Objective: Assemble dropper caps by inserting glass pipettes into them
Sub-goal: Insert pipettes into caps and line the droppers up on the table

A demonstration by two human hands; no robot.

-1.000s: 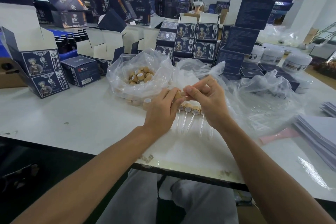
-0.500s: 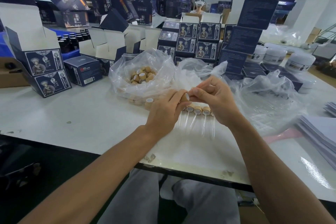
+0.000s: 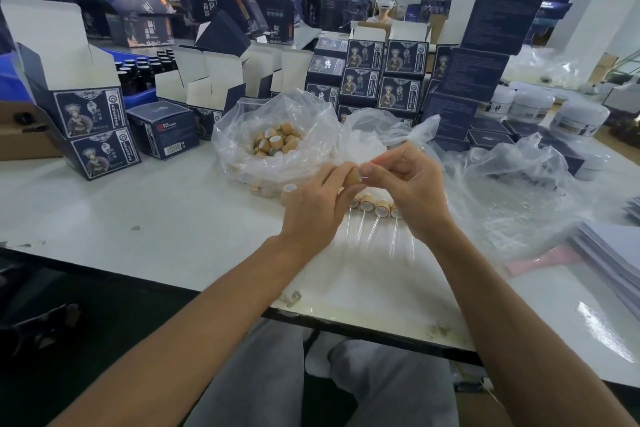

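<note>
Far to my left stand open blue boxes (image 3: 93,121) with white flaps, on the white table (image 3: 138,211). Next comes a clear plastic bag (image 3: 277,135) full of loose tan caps (image 3: 277,142). They have no glass in them yet, so I think lots of work is left.

Then comes my left hand (image 3: 311,208). Its fingers are curled round one tan cap (image 3: 354,177) and hold it up above the table, with the open end turned to my other hand. A second little cap with a white top (image 3: 290,188) peeks out just beside my left hand. I cannot tell if I am holding it too.

Right next to the cap is my right hand (image 3: 412,191). Its thumb and fingers are pinched together at the cap's mouth. I think they hold a glass pipette there, but the glass is too thin and clear to see well. I think I am pushing it in now.

Under my hands lies a row of finished droppers (image 3: 375,208). Their tan caps sit side by side, and their glass tubes point toward me. I can see about four, and more may hide under my hands.

To the right is another crinkly clear bag (image 3: 519,191), maybe for the pipettes, then white jars (image 3: 578,118) and a stack of papers (image 3: 613,253).
</note>
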